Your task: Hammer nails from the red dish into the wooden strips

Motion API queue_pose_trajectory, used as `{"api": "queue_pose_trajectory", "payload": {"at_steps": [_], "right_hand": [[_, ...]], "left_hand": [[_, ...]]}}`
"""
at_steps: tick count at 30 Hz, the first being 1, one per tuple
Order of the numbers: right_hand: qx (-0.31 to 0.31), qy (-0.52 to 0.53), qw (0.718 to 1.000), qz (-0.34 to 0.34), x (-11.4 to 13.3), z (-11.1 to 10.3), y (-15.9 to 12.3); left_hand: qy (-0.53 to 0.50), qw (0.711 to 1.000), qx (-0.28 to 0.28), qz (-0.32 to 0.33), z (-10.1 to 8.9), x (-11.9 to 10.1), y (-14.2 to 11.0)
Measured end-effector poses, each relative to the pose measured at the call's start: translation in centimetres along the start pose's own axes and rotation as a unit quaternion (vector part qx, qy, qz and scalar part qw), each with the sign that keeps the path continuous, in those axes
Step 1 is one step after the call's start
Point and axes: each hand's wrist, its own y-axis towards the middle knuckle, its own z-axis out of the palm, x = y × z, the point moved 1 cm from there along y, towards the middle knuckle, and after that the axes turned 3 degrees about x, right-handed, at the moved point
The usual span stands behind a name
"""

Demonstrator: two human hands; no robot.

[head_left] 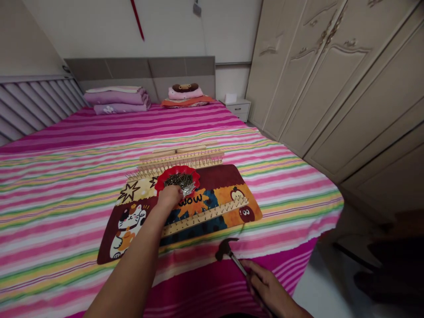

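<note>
My left hand (pixel 172 196) reaches to the near edge of a red scalloped bowl (pixel 160 182) filled with loose metal nails (pixel 181 180). Its fingers are curled down at the nails; whether one is pinched between them is hidden. In my right hand (pixel 266 285) is a claw hammer (pixel 225 250), gripped by its handle with the head pointing up and left, over the bed's near side. Between the two lies a narrow wooden strip (pixel 198 217), with nails standing along its middle and right; dark holes or marks show on its left part.
A patterned mat (pixel 215 176) lies under the bowl and strip on a striped bedsheet (pixel 288 176). Behind the bowl are wooden strips full of upright nails (pixel 179 163) and plain wood strips (pixel 179 150). Folded bedding (pixel 119 98) sits at the headboard; a wardrobe (pixel 318 75) stands right.
</note>
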Motion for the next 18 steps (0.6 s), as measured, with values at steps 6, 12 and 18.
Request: {"api": "queue_pose_trajectory", "payload": {"at_steps": [6,12,18], "right_hand": [[0.003,-0.003,1.000,-0.003,-0.1,0.2,0.1],[-0.002,-0.002,1.000,-0.006,0.0,0.2,0.0],[-0.007,0.009,1.000,0.004,-0.1,0.3,-0.1]], "left_hand": [[-0.005,0.999,-0.032,0.034,0.5,0.1,0.2],[-0.038,0.995,-0.071,0.051,-0.5,0.9,-0.2],[-0.254,0.961,-0.103,0.037,-1.2,2.5,-1.1]]}}
